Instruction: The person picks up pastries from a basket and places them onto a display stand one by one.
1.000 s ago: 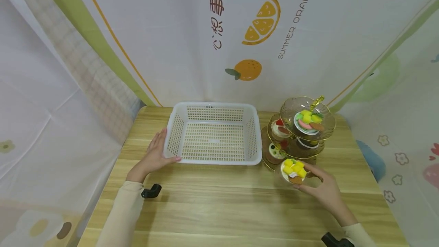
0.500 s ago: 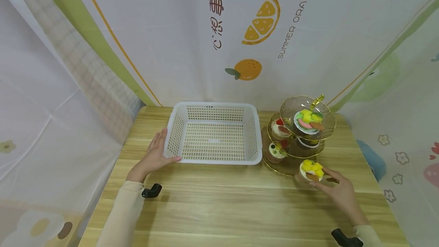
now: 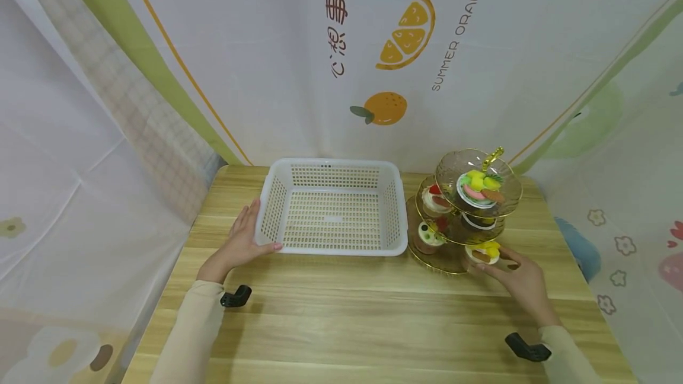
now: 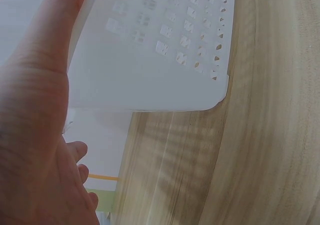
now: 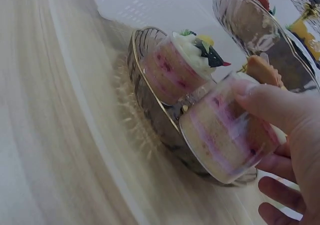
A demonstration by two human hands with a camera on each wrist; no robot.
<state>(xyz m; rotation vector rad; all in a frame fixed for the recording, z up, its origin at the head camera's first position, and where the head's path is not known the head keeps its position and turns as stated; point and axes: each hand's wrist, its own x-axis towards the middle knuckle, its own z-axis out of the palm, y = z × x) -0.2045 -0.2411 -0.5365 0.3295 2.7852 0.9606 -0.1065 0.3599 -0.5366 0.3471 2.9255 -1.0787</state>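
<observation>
My right hand [image 3: 520,280] grips a clear dessert cup [image 5: 227,127] with pink-and-tan cake layers, yellow cubes and a biscuit on top. It holds the cup at the right front of the bottom tier of a gold-rimmed three-tier stand [image 3: 445,265]. In the right wrist view the cup is at that tier's rim; whether it bears on the tier I cannot tell. Beside it on the same tier sits another dessert cup [image 5: 175,67] with cream. My left hand [image 3: 240,242] rests at the left front corner of a white plastic basket [image 3: 333,250], thumb on the front rim, fingers along the left side.
Higher up the stand are a strawberry-topped cup [image 3: 434,201], a partly hidden cup [image 3: 478,223] and a fruit-topped cup [image 3: 476,190] on the top tier. A gold handle [image 3: 493,159] rises above them. A patterned curtain [image 3: 299,105] hangs behind the wooden table [image 3: 341,319].
The right hand has carried the dessert cup rightward from in front of the stand, then in towards the bottom tier, its top now partly under the middle tier. Left hand and basket have stayed put.
</observation>
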